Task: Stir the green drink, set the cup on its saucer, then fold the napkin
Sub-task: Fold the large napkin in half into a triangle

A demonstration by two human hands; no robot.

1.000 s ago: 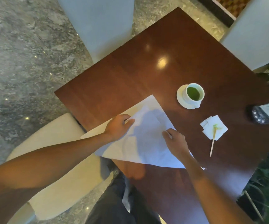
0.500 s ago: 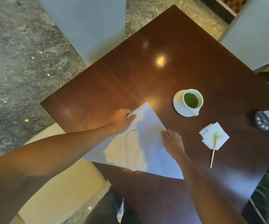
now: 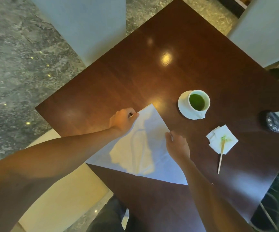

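Observation:
A large white napkin (image 3: pixel 145 148) lies folded on the dark wooden table (image 3: pixel 152 72), its near-left part hanging over the table's edge. My left hand (image 3: pixel 122 121) pinches its far-left edge near the top corner. My right hand (image 3: pixel 177 144) pinches the right edge. The white cup (image 3: pixel 199 102) with the green drink stands on its white saucer (image 3: pixel 184 106), to the right of the napkin's top corner. A wooden stir stick (image 3: pixel 220 156) rests with its green-stained tip on a small folded tissue (image 3: pixel 222 139).
A black device with buttons and a paper slip (image 3: pixel 276 122) sits at the table's right edge. Pale chairs (image 3: pixel 85 22) (image 3: pixel 266 30) stand at the far sides, a cream seat (image 3: pixel 60 190) at the near left. Grey stone floor lies to the left.
Both hands have drawn the napkin's free part over towards the far side, so the sheet now lies narrower. My left hand went from flat on the napkin to pinching its far edge.

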